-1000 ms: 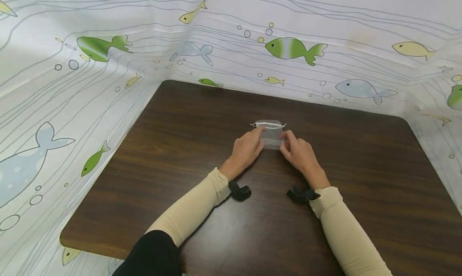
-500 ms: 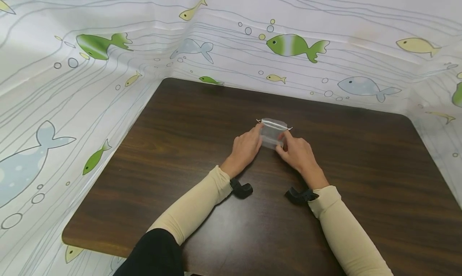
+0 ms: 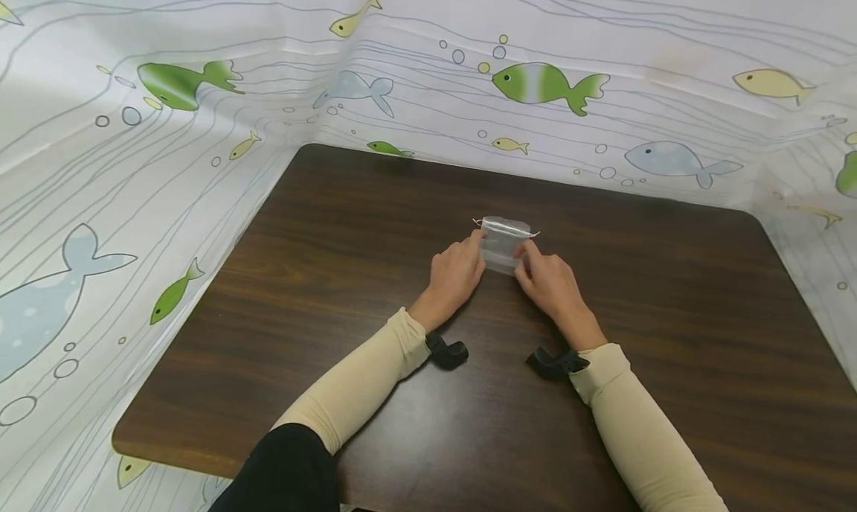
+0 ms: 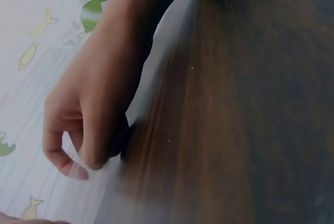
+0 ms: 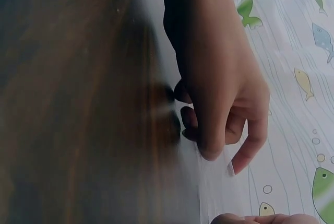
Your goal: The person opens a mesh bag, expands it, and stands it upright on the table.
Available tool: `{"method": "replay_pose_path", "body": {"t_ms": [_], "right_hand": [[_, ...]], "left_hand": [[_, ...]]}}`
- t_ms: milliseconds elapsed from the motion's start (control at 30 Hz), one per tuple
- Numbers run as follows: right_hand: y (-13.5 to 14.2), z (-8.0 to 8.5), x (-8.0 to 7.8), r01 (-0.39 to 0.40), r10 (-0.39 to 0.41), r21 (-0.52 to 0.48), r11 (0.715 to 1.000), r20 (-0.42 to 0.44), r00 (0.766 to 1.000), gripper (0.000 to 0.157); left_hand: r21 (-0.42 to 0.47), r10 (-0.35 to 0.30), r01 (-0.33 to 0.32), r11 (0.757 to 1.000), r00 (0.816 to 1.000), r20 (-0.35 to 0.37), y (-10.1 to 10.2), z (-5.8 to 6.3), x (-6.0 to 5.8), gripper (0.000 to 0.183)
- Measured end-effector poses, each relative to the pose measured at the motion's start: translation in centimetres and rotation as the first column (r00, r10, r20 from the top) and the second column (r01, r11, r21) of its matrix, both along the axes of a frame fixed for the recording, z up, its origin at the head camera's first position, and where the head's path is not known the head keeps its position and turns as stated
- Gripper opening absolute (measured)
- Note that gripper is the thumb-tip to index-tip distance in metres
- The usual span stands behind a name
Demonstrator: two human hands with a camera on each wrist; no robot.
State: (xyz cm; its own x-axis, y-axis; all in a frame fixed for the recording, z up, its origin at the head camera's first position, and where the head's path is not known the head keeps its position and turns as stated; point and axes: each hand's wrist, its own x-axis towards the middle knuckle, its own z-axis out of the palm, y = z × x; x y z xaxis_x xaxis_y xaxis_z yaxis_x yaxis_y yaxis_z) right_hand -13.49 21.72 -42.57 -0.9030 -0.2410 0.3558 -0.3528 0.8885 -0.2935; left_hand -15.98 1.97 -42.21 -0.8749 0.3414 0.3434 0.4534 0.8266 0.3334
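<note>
A small sheer white drawstring pouch [image 3: 501,248] is close over the table, its gathered mouth toward the far side and a cord end sticking out at each side. My left hand [image 3: 455,272] pinches the pouch's left edge between curled fingers and thumb. Its right edge is pinched by my right hand [image 3: 552,284], thumb nearer me than the index finger. In the left wrist view the sheer fabric [image 4: 87,192] runs down from the left fingertips. The right wrist view has the same fabric [image 5: 215,185] below the right thumb and forefinger.
A dark wood-grain table [image 3: 321,237] lies under both arms. White sheeting [image 3: 435,73] printed with fish rises behind it and on both sides. Black wrist mounts [image 3: 447,352] hang under the cream sleeves [image 3: 361,374].
Over the second the pouch has turned slightly clockwise, its right cord end now lower than its left. The left index finger has moved off the pouch's face to its edge.
</note>
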Motion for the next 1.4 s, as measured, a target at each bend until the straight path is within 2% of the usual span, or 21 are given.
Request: {"method": "replay_pose_path", "body": {"t_ms": [133,300,367,467,600,667,733,800,867,967,1067,1133,1233,1400], "right_hand": [[-0.2,0.0,-0.2,-0.005,0.005,0.006,1.0,-0.01,1.0,0.016],[0.0,0.0,-0.2,0.015,-0.015,0.005,1.0,0.0,1.0,0.016],[0.2,0.0,-0.2,0.01,-0.01,0.0,1.0,0.013,1.0,0.016],[0.6,0.0,-0.2,-0.008,0.009,-0.014,1.0,0.07,0.997,0.021],[1.2,0.1,-0.2,0.002,0.008,-0.069,0.998,0.148,0.989,0.03],[1.3,0.2,-0.2,0.053,-0.037,-0.104,0.993,0.152,0.988,0.032],[1.3,0.3,-0.3,0.129,-0.111,-0.127,0.983,0.141,0.984,0.037],[1.3,0.3,-0.3,0.205,-0.184,-0.145,0.968,0.146,0.972,0.045],[1.2,0.2,-0.4,0.252,-0.222,-0.167,0.953,0.18,0.958,0.05],[1.2,0.0,-0.5,0.263,-0.205,-0.218,0.94,0.253,0.945,0.051],[1.3,-0.4,-0.7,0.242,-0.153,-0.305,0.921,0.288,0.945,0.045],[1.3,-0.4,-0.8,0.224,-0.119,-0.366,0.903,0.289,0.95,0.039],[1.4,-0.4,-0.9,0.209,-0.083,-0.468,0.859,0.275,0.958,0.032],[0.7,2.0,0.1,0.156,-0.013,-0.632,0.759,0.224,0.974,0.023]], "left_hand": [[-0.017,0.019,-0.019,1.0,1.0,-0.009,0.0,0.0,-0.1,0.031],[-0.018,-0.047,0.048,0.999,0.999,0.024,-0.1,0.0,-0.3,0.034],[-0.006,-0.079,0.079,0.997,0.995,0.057,-0.3,0.0,-0.5,0.039],[0.066,-0.101,0.092,0.994,0.982,0.159,-0.6,0.0,-0.7,0.048],[0.223,-0.058,-0.01,0.975,0.953,0.297,-1.2,0.1,-1.2,0.043],[0.286,-0.036,-0.064,0.956,0.943,0.332,-1.5,0.2,-1.5,0.038],[0.312,-0.024,-0.093,0.945,0.936,0.351,-1.7,0.3,-1.7,0.036],[0.321,-0.026,-0.099,0.942,0.932,0.363,-1.8,0.5,-1.9,0.034],[0.309,-0.024,-0.098,0.946,0.929,0.369,-1.8,0.6,-2.0,0.032],[0.312,-0.034,-0.095,0.945,0.923,0.383,-1.7,0.6,-1.9,0.029],[0.349,-0.049,-0.1,0.932,0.918,0.395,-1.6,0.5,-1.9,0.025],[0.393,-0.06,-0.111,0.913,0.916,0.397,-1.5,0.3,-2.0,0.022],[0.466,-0.079,-0.12,0.876,0.92,0.385,-1.5,0.0,-2.2,0.018],[0.601,-0.15,-0.086,0.794,0.932,0.331,-1.7,-0.4,-2.5,0.016]]}}
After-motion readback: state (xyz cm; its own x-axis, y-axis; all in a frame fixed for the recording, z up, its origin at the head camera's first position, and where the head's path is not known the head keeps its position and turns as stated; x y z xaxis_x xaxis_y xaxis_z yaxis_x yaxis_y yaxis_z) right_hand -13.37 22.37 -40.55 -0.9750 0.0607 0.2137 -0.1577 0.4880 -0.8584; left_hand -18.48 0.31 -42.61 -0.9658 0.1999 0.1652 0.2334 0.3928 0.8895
